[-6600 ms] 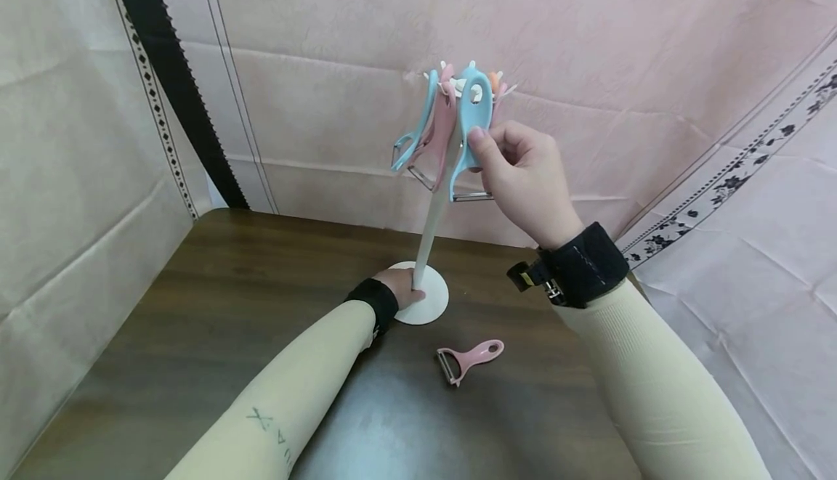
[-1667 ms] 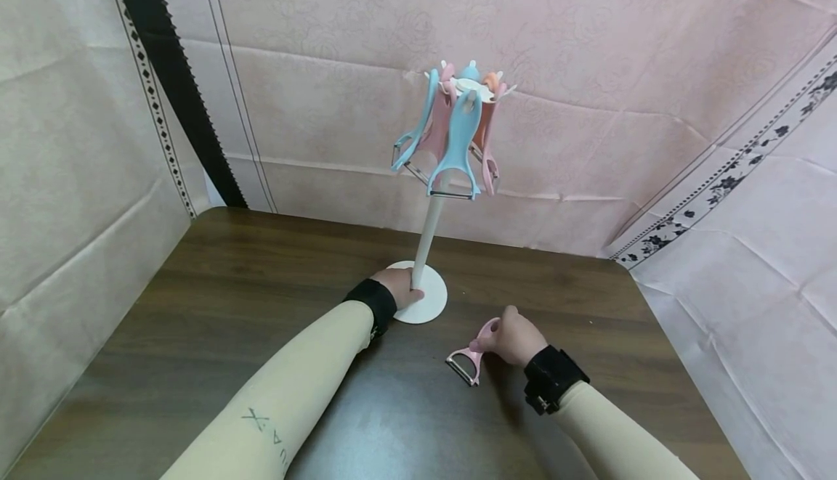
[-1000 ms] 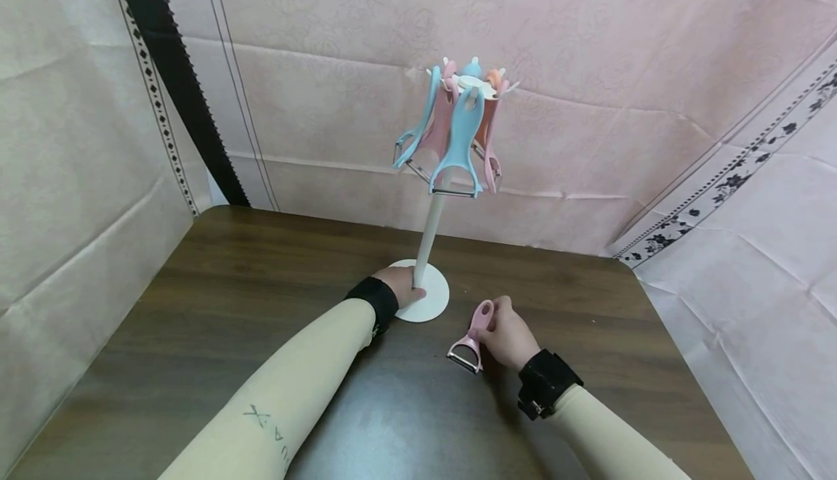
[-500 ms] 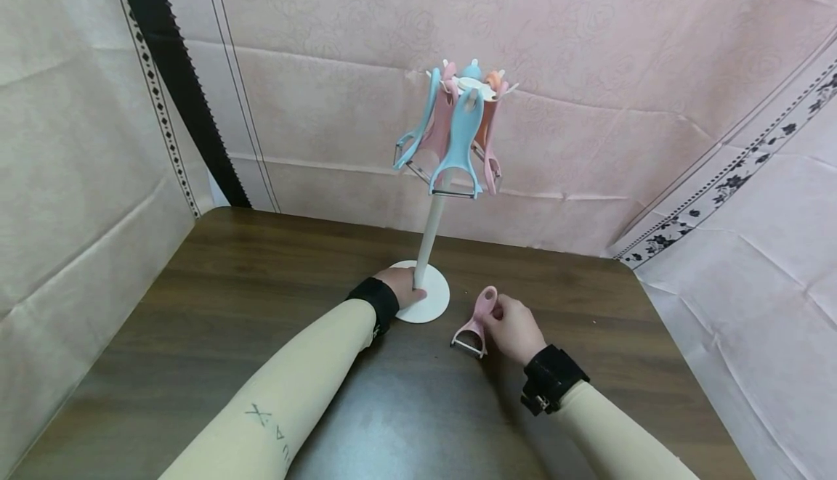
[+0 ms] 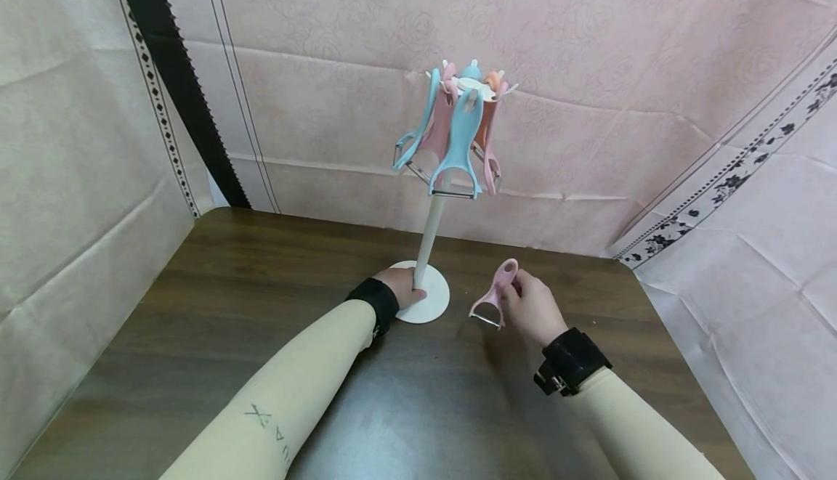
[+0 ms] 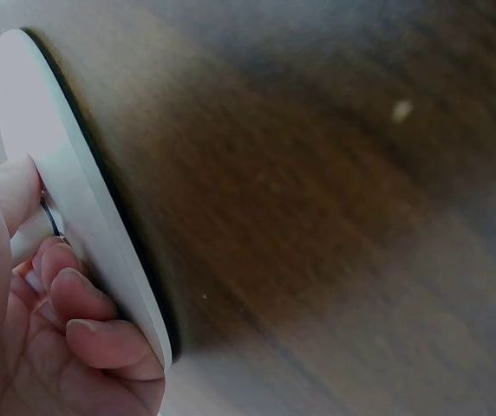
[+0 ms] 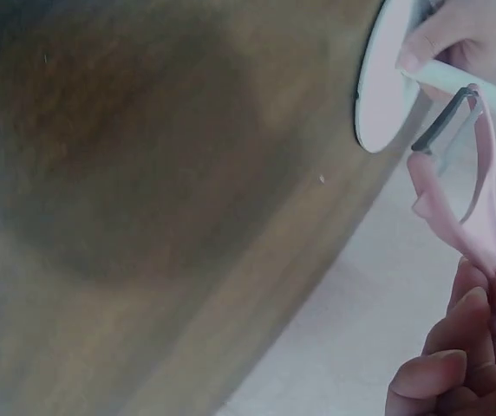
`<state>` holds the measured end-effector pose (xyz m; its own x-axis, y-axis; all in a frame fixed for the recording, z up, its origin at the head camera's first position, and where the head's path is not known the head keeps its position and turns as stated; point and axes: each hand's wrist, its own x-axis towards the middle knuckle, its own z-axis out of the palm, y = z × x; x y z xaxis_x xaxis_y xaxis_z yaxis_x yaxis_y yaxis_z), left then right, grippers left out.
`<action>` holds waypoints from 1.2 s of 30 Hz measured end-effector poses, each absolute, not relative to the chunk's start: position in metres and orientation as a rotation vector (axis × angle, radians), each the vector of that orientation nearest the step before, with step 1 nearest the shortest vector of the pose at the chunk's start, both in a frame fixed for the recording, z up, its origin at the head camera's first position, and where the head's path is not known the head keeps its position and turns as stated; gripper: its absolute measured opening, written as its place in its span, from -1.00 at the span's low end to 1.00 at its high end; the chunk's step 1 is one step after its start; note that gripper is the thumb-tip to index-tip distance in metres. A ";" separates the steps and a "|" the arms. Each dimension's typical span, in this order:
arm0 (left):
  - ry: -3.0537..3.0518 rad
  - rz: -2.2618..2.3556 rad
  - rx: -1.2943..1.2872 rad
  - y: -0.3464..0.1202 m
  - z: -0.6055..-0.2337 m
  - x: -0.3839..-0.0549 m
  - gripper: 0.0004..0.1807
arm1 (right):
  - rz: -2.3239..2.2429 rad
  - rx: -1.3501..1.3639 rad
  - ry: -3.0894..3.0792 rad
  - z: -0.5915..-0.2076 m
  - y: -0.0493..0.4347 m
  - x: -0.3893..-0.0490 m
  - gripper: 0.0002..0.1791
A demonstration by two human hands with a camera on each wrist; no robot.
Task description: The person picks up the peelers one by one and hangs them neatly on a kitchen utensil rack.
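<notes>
Pink plastic showed at the centre right of the head view, where the right hand (image 5: 532, 306) pinched the handle of a pink peeler (image 5: 495, 293) and held it clear of the dark wood worktop (image 5: 261, 306), blade end down and hanging hole up. In the right wrist view the same peeler (image 7: 473, 186) ran from the curled fingers (image 7: 456, 364) at the lower right up toward the top right of the frame — its metal blade pointing at the stand's base. The left hand (image 5: 400, 285) sat just left of centre, fingers and thumb closed around the foot of the white pole (image 5: 428, 229) where it met the round white base (image 5: 431, 304); the left wrist view showed the fingertips (image 6: 83, 321) curled against that disc (image 6: 75, 199) at the left edge. At the top of the pole, in the upper middle of the head view, a cluster of hanging peelers (image 5: 458, 135) — blue, pink and one orange — dangled from the white hooks, blades down. Pink patterned cloth (image 5: 588, 66) hung behind the worktop and along both sides.
</notes>
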<state>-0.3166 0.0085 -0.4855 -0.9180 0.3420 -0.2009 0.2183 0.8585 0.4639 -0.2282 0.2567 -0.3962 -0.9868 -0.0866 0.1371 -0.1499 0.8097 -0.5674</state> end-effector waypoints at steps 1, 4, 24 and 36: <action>2.756 0.639 0.423 0.008 -0.485 -0.316 -0.50 | 0.906 0.205 -2.876 -0.393 0.257 -0.229 -0.78; 2.750 0.637 0.414 0.008 -0.482 -0.315 -0.50 | 0.862 0.248 -2.818 -0.382 0.260 -0.230 -0.78; 2.739 0.666 0.411 0.009 -0.489 -0.320 -0.48 | 0.838 0.381 -2.612 -0.316 0.261 -0.223 -0.72; 2.725 0.661 0.428 0.008 -0.487 -0.318 -0.45 | 0.866 0.483 -2.455 -0.246 0.228 -0.216 -0.69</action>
<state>-0.3185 0.0078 -0.4873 -0.9094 0.3533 -0.2197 0.2133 0.8494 0.4827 -0.2158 0.2281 -0.2459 -0.8177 -0.1632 0.5520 -0.4733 0.7363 -0.4835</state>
